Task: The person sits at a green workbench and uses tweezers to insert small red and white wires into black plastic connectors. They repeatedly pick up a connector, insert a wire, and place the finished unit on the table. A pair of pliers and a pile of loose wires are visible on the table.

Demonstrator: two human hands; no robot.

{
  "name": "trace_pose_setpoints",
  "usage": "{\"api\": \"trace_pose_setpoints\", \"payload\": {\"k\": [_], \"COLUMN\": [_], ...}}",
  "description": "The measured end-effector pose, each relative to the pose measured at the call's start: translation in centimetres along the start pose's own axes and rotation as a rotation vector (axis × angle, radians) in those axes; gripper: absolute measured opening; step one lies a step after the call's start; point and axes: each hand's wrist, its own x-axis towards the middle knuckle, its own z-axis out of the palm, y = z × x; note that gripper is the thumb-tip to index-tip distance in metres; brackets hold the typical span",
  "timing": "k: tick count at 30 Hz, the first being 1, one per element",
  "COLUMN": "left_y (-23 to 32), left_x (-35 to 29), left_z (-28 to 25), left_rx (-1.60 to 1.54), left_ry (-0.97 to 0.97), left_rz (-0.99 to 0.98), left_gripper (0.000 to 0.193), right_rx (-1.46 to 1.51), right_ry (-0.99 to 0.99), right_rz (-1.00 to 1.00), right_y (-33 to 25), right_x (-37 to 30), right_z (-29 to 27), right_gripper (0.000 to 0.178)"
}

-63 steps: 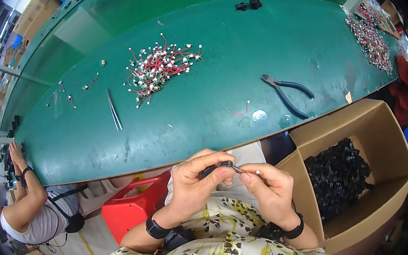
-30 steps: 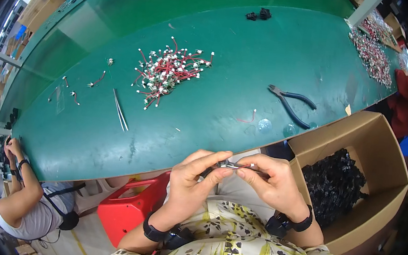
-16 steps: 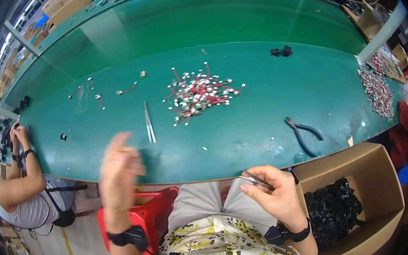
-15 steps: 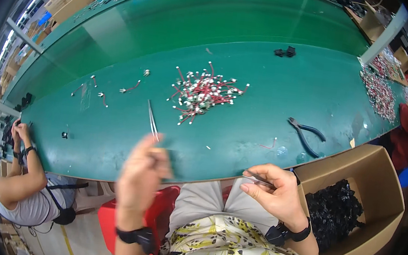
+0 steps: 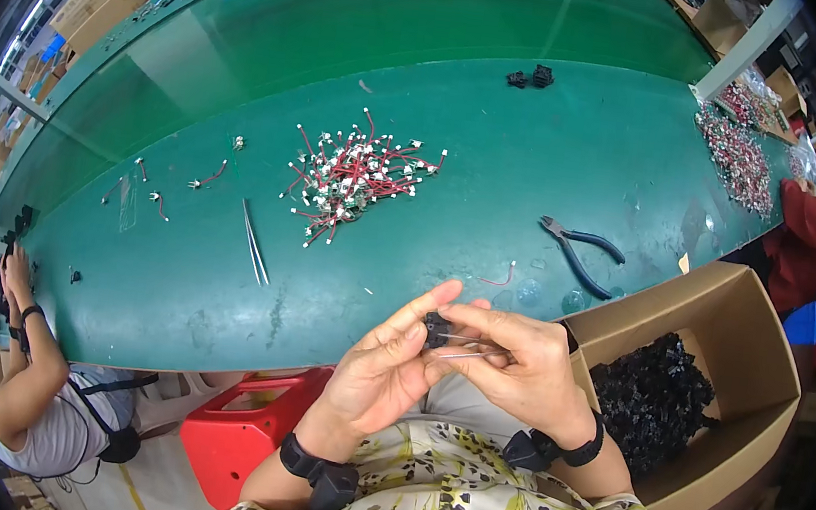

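Over the table's front edge my two hands meet. Between its thumb and fingers my left hand (image 5: 380, 368) pinches a small black plastic part (image 5: 437, 330). My right hand (image 5: 536, 365) is closed round metal tweezers (image 5: 469, 352), whose prongs point left to the black part; whether the tips touch it I cannot tell. Beyond my hands lies a pile of short red wires with white connectors (image 5: 356, 179). A second pair of tweezers (image 5: 254, 243) lies on the green table to the left of my hands.
Dark-handled cutters (image 5: 584, 255) and one loose red wire (image 5: 498, 281) lie to the right. Beside me stands a cardboard box (image 5: 752, 370) with black parts (image 5: 652, 409). Two black pieces (image 5: 531, 77) lie far back. Co-workers sit at left and right; a red stool (image 5: 242, 428) stands behind the table edge.
My left hand has moved right from near the loose tweezers and now holds the black part against my right hand's tweezers. The whole view has shifted a little.
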Motion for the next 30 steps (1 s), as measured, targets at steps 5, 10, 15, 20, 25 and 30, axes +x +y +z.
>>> {"api": "trace_pose_setpoints", "payload": {"k": [5,10,15,20,25,30], "left_y": [0.3,0.4,0.6,2.3,3.0,4.0], "left_x": [-0.2,0.4,0.6,-0.2,0.6,0.8], "left_z": [-2.2,-2.0,-1.5,-2.1,-3.5,-2.4], "left_rx": [0.166,0.164,0.251,0.135,0.098,0.072], "left_ry": [-0.033,-0.024,0.038,-0.009,0.011,-0.002], "left_rz": [-0.038,0.098,0.246,0.207,0.276,0.195], "left_gripper": [0.041,0.037,0.033,0.027,0.031,0.045], "right_rx": [0.091,0.183,0.123,-0.042,0.046,-0.297], "right_ry": [-0.035,0.023,0.016,-0.168,0.049,-0.079], "right_rz": [-0.006,0.162,0.143,-0.011,0.214,0.167], "right_y": [0.6,-0.6,0.2,-1.0,2.9,4.1], "right_x": [0.5,1.2,2.0,5.3,11.9,16.2], "right_z": [-0.4,-1.1,-0.8,-2.4,-4.3,-2.5], "right_gripper": [0.042,0.037,0.032,0.024,0.023,0.024]}}
